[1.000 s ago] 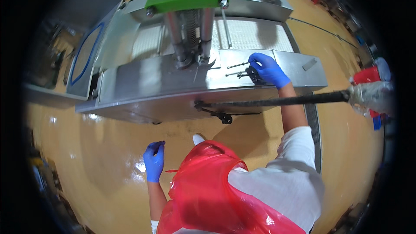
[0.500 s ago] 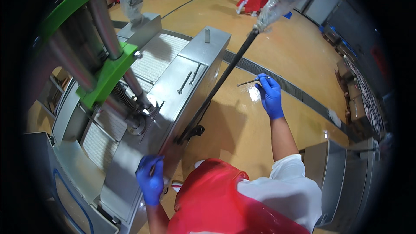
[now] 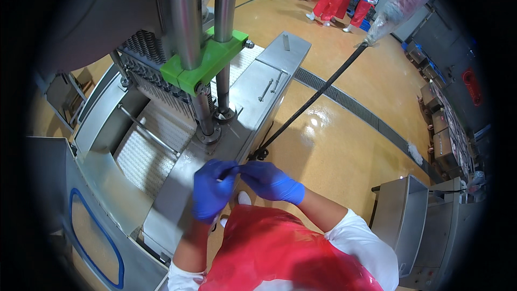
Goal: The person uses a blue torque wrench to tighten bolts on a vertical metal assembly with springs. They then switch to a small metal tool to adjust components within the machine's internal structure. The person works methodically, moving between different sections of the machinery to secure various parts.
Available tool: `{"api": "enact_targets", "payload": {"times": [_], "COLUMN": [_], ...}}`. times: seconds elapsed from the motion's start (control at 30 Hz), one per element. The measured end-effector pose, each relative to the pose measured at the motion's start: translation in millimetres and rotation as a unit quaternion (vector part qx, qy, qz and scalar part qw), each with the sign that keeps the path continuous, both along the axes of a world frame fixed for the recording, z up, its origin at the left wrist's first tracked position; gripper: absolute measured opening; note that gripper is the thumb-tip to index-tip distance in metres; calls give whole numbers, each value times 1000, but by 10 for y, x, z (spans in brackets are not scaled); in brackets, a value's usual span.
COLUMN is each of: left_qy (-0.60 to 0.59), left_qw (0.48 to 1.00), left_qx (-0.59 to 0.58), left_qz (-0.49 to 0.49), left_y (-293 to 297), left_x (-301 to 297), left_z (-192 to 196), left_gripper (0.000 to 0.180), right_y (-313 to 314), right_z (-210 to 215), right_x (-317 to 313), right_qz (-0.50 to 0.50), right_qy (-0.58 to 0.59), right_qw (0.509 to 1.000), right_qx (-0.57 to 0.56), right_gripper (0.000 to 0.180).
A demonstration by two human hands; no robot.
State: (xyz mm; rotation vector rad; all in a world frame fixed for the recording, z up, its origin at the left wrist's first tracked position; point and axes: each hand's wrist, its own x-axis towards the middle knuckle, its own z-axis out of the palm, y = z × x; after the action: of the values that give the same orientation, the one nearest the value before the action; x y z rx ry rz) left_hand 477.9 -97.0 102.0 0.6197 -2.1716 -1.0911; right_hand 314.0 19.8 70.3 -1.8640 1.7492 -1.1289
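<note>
My left hand and my right hand, both in blue gloves, meet above the near edge of a steel machine. Their fingers are closed and pinched together; whatever lies between the fingertips is mostly hidden. Beyond them, steel columns pass through a green bracket. To its left hangs a block of needles and springs over a white textured belt. Farther off on the steel top lie a metal rod with bolt-like ends and a second such rod.
A black pole with a plastic-wrapped top slants up beside the machine. A floor drain grate crosses the yellow floor. Steel cabinets stand at right. Several people in red aprons are far off.
My right hand, which held a thin dark rod out to the right, has come in to meet my left hand. The left has moved right and up. The view has shifted.
</note>
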Motion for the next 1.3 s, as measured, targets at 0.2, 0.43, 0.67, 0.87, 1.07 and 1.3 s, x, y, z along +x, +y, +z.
{"api": "enact_targets", "payload": {"times": [0.2, 0.43, 0.67, 0.87, 1.07, 1.3], "left_qy": [-23, -162, -226, -356, -297, -137], "left_qw": [952, 940, 968, 924, 925, 902], "left_qx": [271, 250, 105, 102, -121, 386], "left_qz": [143, 168, 38, -95, -203, -133], "left_y": [-331, -533, -781, -1306, -1424, -1235], "left_x": [264, 422, 516, 63, 129, 414], "left_z": [-220, -379, -249, -12, -11, -244], "left_gripper": [15, 23, 22, 18, 38, 26], "right_y": [-412, -921, -950, -963, -1003, -951], "right_z": [-208, -822, -878, -888, -900, -909], "right_x": [57, 40, 105, 121, 189, 290], "right_qz": [11, 50, 35, -49, -100, -136], "right_qy": [42, 53, 16, -44, -48, -34], "right_qw": [999, 993, 994, 997, 994, 990], "right_qx": [1, -96, -106, -33, -18, -27], "right_gripper": [19, 10, 13, 15, 16, 17]}}
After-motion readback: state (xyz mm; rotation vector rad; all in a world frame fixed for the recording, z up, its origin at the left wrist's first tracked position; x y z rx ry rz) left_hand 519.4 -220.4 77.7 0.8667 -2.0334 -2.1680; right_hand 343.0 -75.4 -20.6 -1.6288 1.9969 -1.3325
